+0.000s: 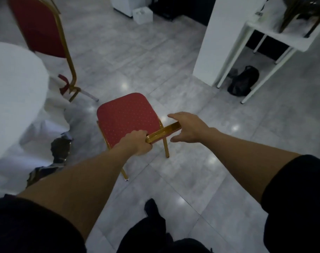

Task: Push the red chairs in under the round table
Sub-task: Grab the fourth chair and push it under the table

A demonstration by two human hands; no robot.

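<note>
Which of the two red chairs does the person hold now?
The nearer red chair with dotted seat, in the middle of the floor. The left hand closes on its gold top rail. The farther red chair by the white-clothed table stands untouched.

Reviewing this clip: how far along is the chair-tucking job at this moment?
Done: one red chair stands close against the round table, apparently tucked in, its seat hidden by the cloth. In hand: the left hand grips the gold top rail of a second chair; the right hand is open at the rail's other end. Left: this chair stands clear of the table, not yet pushed in.
</note>
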